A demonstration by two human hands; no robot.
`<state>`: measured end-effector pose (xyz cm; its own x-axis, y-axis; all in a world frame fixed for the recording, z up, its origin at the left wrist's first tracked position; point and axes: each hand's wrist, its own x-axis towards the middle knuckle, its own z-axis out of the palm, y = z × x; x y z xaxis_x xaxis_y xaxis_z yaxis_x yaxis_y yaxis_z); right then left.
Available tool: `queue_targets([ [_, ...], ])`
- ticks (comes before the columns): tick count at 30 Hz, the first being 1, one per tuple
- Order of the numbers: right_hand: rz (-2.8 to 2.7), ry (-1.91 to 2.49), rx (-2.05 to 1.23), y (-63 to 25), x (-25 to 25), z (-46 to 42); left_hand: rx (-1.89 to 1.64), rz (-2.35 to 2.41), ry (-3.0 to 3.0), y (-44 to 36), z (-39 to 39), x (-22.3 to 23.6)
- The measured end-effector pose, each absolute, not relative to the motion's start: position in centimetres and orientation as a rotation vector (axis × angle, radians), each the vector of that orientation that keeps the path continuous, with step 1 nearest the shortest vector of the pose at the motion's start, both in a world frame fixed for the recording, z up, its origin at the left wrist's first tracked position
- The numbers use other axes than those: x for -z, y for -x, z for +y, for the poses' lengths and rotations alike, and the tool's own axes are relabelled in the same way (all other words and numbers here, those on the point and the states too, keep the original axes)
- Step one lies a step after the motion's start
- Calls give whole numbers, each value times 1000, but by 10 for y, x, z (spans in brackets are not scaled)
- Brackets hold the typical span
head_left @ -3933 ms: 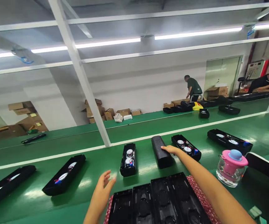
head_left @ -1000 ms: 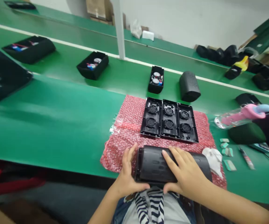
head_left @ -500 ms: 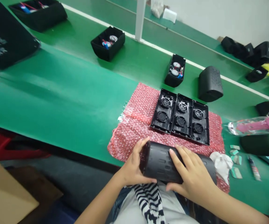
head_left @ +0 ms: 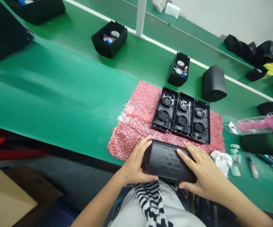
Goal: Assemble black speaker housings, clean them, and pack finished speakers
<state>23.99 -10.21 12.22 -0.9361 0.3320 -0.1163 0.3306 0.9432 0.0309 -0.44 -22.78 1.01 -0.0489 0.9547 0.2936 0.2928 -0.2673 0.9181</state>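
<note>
- This place looks to me like an assembly workshop.
- On the long green table (head_left: 63, 94) I see open black boxes (head_left: 114, 47), with wires (head_left: 107, 40) inside, in a row.
- Three similar black shells (head_left: 183, 113) lie on red bubble wrap (head_left: 129, 138).

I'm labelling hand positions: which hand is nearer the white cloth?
Right. The right hand, on one end of the black case, is close beside the white cloth; the left hand grips the case's other end, farther away.

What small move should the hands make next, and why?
Perhaps ease the black speaker casing forward onto the red bubble wrap: the left hand and right hand hold it near its ends, it overlaps the near edge of the green bench in this view, and the wrap could cushion it.
</note>
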Motion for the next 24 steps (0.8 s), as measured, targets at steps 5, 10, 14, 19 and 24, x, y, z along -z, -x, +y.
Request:
queue_targets([
  [5, 3002, -537, 42, -248, -119, -101, -1338, 1360, -1601, 4, -227, -9],
  [10, 3030, -512, 104, -243, -120, -98, -1325, 1381, -1580, 4, -229, -8],
  [14, 3020, -550, 146, -243, -120, -100, -1314, 1394, -1576, 4, -231, -6],
  [19, 3005, -594, 251, -242, -116, -103, -1233, 1437, -1634, 12, -233, -16],
  [24, 3062, -564, 484, -273, -128, -86, -1079, 1527, -1979, 27, -231, -63],
])
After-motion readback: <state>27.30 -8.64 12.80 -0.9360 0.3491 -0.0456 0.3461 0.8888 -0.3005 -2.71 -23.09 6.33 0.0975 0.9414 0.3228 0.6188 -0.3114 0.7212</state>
